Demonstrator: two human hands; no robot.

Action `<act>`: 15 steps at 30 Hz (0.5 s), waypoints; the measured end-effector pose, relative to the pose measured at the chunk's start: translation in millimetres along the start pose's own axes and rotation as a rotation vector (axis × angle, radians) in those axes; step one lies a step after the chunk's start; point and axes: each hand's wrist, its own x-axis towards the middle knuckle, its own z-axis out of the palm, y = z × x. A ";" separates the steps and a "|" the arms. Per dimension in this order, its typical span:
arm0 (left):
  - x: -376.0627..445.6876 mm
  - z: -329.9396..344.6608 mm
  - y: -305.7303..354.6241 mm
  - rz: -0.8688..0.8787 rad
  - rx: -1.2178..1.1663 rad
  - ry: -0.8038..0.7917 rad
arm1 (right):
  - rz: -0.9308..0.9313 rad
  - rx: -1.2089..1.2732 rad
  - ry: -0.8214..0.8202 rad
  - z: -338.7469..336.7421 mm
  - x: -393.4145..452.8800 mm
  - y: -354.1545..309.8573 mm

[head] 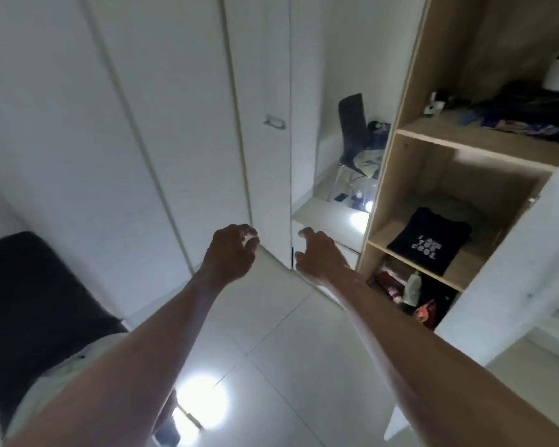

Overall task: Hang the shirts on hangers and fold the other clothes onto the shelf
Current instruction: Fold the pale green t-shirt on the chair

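Both my arms reach forward over the pale tiled floor. My left hand [231,253] hangs with loosely curled fingers and holds nothing. My right hand [317,254] is beside it, fingers relaxed, also empty. To the right stands an open wooden wardrobe section [388,175]. A folded black shirt with white lettering [428,241] lies on its middle shelf [459,269]. Dark clothes [526,117] are piled on the shelf above. A pale garment [65,369] lies at lower left, partly under my left arm.
White closed wardrobe doors [162,124] fill the left and centre. A dark bed or cushion [29,301] sits at lower left. The bottom compartment holds bottles and red items [410,291]. A dark chair with clothes [359,137] stands in the back. An open white door [523,269] is at right.
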 end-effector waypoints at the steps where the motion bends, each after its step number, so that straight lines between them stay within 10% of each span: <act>1: -18.4 -14.0 -13.3 -0.042 0.005 0.022 | -0.034 -0.006 -0.014 9.0 -5.2 -14.7; 15: -297.1 -164.8 -278.3 -0.775 0.088 0.274 | -0.503 -0.054 -0.498 237.7 -76.3 -234.4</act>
